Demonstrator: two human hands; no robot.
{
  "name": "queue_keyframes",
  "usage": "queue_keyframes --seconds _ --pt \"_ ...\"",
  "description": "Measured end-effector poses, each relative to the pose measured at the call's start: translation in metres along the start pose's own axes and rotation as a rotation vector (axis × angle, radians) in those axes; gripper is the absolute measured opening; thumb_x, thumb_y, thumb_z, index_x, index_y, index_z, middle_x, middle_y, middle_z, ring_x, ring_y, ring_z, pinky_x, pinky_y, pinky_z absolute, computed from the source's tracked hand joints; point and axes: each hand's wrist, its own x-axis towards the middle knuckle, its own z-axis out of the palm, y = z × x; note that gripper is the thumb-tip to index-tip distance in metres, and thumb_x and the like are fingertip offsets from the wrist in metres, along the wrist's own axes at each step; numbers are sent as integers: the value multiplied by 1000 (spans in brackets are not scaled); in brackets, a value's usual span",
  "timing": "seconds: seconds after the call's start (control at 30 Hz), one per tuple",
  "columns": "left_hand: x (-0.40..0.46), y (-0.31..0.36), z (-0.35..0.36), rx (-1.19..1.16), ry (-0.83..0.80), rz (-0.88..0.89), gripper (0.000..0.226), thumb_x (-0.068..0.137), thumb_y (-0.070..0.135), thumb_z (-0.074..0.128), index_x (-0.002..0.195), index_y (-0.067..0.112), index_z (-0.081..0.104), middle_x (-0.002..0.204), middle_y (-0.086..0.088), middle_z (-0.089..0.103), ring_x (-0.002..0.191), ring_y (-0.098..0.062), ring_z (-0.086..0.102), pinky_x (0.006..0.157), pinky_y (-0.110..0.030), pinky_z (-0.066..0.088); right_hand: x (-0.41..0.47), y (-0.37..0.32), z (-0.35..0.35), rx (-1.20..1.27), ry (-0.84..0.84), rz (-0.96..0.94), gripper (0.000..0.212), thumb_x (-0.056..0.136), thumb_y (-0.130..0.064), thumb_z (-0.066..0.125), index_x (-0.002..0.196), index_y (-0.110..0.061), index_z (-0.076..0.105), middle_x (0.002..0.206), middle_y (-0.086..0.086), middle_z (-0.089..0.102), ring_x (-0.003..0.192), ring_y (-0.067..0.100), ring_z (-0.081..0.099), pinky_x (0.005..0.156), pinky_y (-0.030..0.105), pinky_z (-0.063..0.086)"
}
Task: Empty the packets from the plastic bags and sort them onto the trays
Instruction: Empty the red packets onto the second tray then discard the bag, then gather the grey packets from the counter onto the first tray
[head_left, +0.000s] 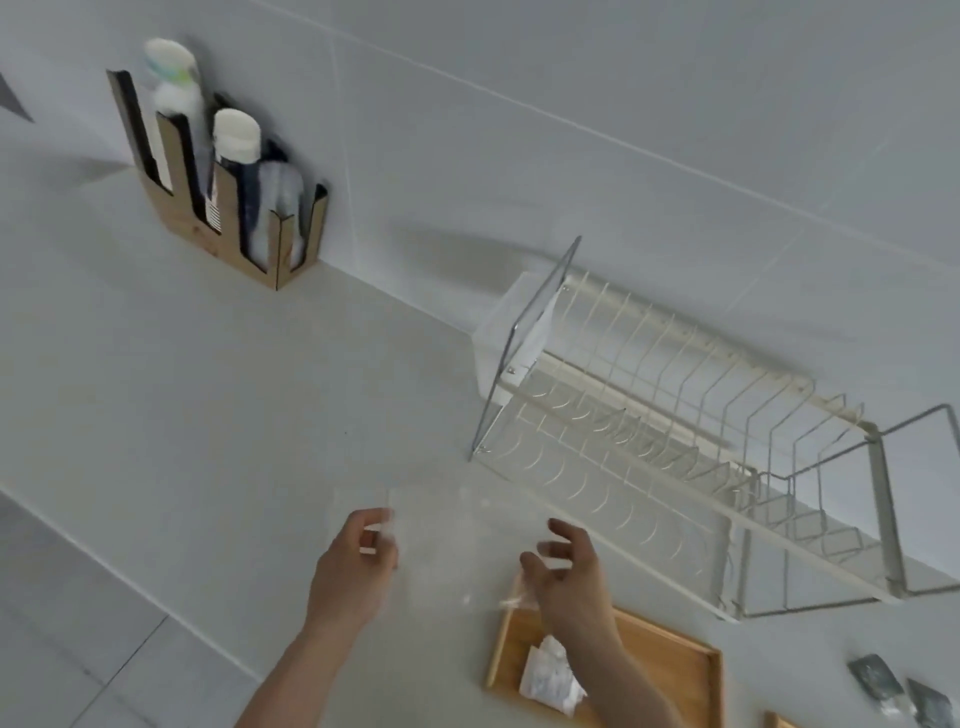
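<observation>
A clear plastic bag (447, 556), blurred and almost see-through, hangs over the counter between my hands. My left hand (358, 556) pinches its left edge between thumb and curled fingers. My right hand (569, 569) is at the bag's right edge with fingers spread and loosely curled; whether it touches the plastic is unclear. Below my right wrist lies a wooden tray (670, 670) with white packets (548, 678) on it. Two dark packets (878, 675) lie on the counter at the lower right. The corner of a second wooden tray (779, 722) shows at the bottom edge.
A white wire dish rack (675, 441) stands against the tiled wall on the right. A wooden holder (218, 234) with stacked cups and lids stands at the back left. The counter's front edge (130, 582) runs diagonally at the lower left, with tiled floor beyond it.
</observation>
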Motion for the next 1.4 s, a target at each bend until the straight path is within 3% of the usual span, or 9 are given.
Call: queue_keyframes --seconds 0.13,0.27,0.4,0.6,0.83,0.93,1.1,1.27,1.4 --pt "23 -4 -20 123 123 39 37 90 17 64 122 23 48 94 2 69 76 -24 64 69 -35 47 3 -23 39 -194 21 -189 54 91 -17 71 138 -27 46 125 1 56 84 9 65 88 44 57" --pt "35 -16 -29 196 131 98 55 85 14 70 128 24 38 116 0 64 93 -26 68 80 -41 54 8 -28 67 -381 -53 -237 68 94 -23 68 151 -27 33 143 1 42 123 23 59 100 40 52" --pt "37 -30 -29 473 161 240 66 81 24 76 138 24 41 135 -7 51 116 -30 59 92 -45 53 7 -22 77 -627 -137 -322 73 98 -35 59 159 -26 20 165 3 22 150 26 30 117 40 35" --pt "36 -50 -17 832 76 527 66 84 29 71 145 27 46 157 -2 40 147 -29 34 119 -45 30 3 -2 83 -1005 -326 -527 65 103 -41 42 160 -34 10 172 0 -5 159 26 -3 125 45 22" --pt "42 -81 -11 986 -50 564 57 91 37 45 145 20 51 155 -5 46 146 -31 37 119 -46 13 6 18 89 -1154 -325 -527 63 95 -50 16 153 -33 34 168 10 22 153 38 25 120 56 28" --pt "43 -91 -12 1024 -83 532 64 88 41 31 145 19 51 153 -6 48 144 -31 40 119 -45 10 4 17 87 -1212 -434 -475 74 88 -57 7 158 -34 22 171 8 5 157 37 7 124 54 13" --pt "38 -82 -12 1052 -86 551 66 87 42 29 145 19 50 153 -7 49 145 -33 38 119 -48 15 0 17 83 -1213 -329 -472 56 90 -56 36 137 -35 57 148 9 57 131 32 60 99 47 55" --pt "28 -46 0 1037 -62 609 64 90 42 29 145 19 50 155 -9 46 148 -42 28 119 -54 14 -4 17 62 -1102 -243 -507 58 96 -56 33 148 -33 43 159 9 44 144 33 45 113 47 38" --pt "18 -15 25 1004 -109 681 62 92 44 27 148 23 45 157 -3 44 150 -30 29 119 -47 13 -9 24 26 -958 -203 -462 63 99 -54 24 158 -34 24 170 5 12 157 28 12 126 42 11"
